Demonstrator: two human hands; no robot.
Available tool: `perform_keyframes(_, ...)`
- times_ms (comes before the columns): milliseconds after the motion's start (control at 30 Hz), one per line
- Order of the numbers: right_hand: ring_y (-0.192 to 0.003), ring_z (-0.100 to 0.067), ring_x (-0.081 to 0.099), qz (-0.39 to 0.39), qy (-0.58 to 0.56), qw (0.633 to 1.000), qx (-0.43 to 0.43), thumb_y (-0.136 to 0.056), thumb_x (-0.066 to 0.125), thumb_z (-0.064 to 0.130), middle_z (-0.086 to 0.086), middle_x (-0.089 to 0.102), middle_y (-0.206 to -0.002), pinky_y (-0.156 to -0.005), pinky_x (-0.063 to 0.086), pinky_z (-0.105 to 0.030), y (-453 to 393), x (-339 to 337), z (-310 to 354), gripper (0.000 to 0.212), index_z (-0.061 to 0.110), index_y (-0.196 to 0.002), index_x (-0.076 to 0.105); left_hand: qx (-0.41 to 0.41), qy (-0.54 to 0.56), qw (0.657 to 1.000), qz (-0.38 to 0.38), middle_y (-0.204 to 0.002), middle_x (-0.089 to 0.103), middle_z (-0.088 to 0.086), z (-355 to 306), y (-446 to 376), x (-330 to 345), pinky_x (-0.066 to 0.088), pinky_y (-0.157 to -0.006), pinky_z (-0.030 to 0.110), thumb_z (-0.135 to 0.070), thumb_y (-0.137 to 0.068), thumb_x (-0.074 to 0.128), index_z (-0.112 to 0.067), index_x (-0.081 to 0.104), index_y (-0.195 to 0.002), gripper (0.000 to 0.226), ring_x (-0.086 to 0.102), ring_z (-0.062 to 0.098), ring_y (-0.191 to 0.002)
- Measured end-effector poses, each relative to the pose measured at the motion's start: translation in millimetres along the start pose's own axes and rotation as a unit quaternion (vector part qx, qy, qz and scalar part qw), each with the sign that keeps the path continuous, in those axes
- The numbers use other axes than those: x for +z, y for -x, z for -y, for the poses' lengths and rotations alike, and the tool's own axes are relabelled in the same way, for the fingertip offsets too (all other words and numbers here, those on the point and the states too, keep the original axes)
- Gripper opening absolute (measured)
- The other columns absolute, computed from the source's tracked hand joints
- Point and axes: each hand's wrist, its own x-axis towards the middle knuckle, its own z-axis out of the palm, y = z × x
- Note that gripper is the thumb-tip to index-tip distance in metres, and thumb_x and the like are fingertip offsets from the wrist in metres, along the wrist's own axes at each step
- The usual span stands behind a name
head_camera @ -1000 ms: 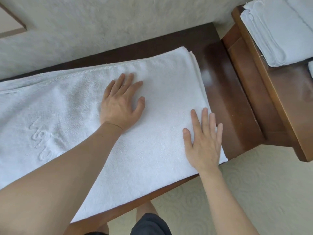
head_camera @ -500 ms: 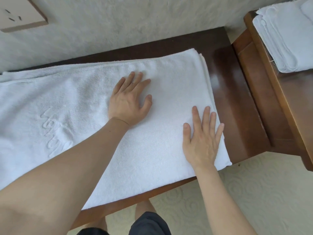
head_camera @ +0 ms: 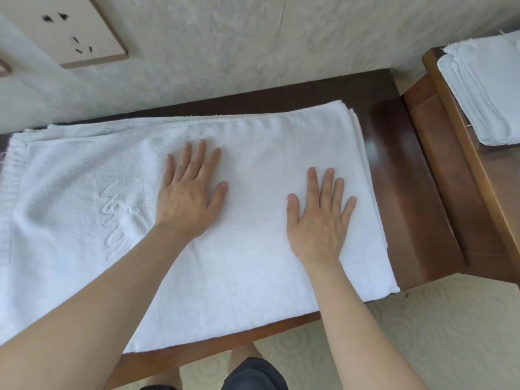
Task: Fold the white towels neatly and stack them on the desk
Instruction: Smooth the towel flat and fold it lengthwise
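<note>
In the head view, a white towel point(head_camera: 253, 220) is seen spread lengthwise over a dark wooden counter point(head_camera: 394, 170) that stands against a pale wall. The towel is already doubled: layered edges show at its right end, and a stitched hem runs along the far side. Raised lettering is woven into its left part. The left hand point(head_camera: 188, 201) is laid flat near the middle of the towel, fingers straight and slightly spread, so its grip is open and nothing is held. The right hand point(head_camera: 320, 220) is laid flat just inside the right end, fingers also straight, its grip likewise open; the cloth is pressed, not pinched. A stack of folded towels point(head_camera: 484, 94) is seen on a lighter wooden side table point(head_camera: 461, 170) at the right, well apart from the hands. A wall socket plate point(head_camera: 70, 26) is visible at upper left.

The step in hand is judged to be smoothing before the next fold. It would be done well if the palms were swept outward from the middle with even pressure, so that trapped air and creases are driven to the edges. The layered edges at the right end should be kept aligned, and the near edge, which overhangs the counter slightly, should be squared before any corner is lifted.
</note>
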Motion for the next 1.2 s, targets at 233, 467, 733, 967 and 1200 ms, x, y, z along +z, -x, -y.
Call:
perform_keyframes(233,-0.156,-0.025,-0.002,0.004,-0.078,0.966,-0.247,-0.103,0.016,0.048,-0.002,0.002,-0.17,-0.125,-0.005,-0.049,-6,7,123,0.065,0.02,-0.161,0.013,-0.074,-0.045,0.996,-0.008,-0.167,-0.015,-0.007,11,16,8,-0.008,-0.125,0.044,-0.05,-0.104,0.011,-0.03,-0.008,-0.16,0.063,-0.02,0.013,-0.152)
perform_keyframes(467,-0.155,-0.023,0.012,-0.031,-0.025,0.964,-0.264,-0.105,0.021,0.053,-0.004,0.019,-0.167,-0.124,0.009,-0.053,-9,28,132,0.062,0.024,-0.159,0.027,-0.041,-0.034,0.999,-0.008,-0.168,-0.007,-0.008,57,27,-3,-0.007,-0.125,0.04,-0.053,-0.103,0.01,-0.033,-0.002,-0.16,0.061,-0.012,0.012,-0.154)
perform_keyframes(733,-0.156,-0.028,0.005,-0.025,-0.039,0.983,-0.176,-0.102,0.02,0.055,-0.008,0.015,-0.168,-0.124,-0.001,-0.055,4,27,177,0.07,0.013,-0.158,0.023,-0.124,-0.042,0.991,-0.023,-0.167,-0.011,-0.009,128,47,-24,-0.01,-0.124,0.041,-0.059,-0.099,0.014,-0.038,-0.004,-0.159,0.066,-0.015,0.014,-0.153)
perform_keyframes(967,-0.156,-0.025,0.005,-0.032,-0.019,0.969,-0.246,-0.102,0.021,0.053,-0.003,0.014,-0.168,-0.123,0.007,-0.056,26,53,240,0.063,0.028,-0.16,0.024,-0.07,-0.027,0.997,-0.019,-0.167,-0.011,-0.008,152,49,-25,-0.012,-0.124,0.037,-0.057,-0.1,0.011,-0.037,-0.001,-0.159,0.064,-0.016,0.012,-0.153)
perform_keyframes(1200,-0.156,-0.024,0.002,-0.054,0.014,0.97,-0.236,-0.103,0.021,0.056,-0.002,0.008,-0.169,-0.124,0.005,-0.053,27,54,241,0.064,0.029,-0.161,0.017,-0.16,-0.009,0.986,-0.037,-0.168,-0.001,-0.011,231,60,-48,-0.001,-0.126,0.043,-0.064,-0.098,0.018,-0.04,0.005,-0.159,0.066,-0.005,0.018,-0.155)
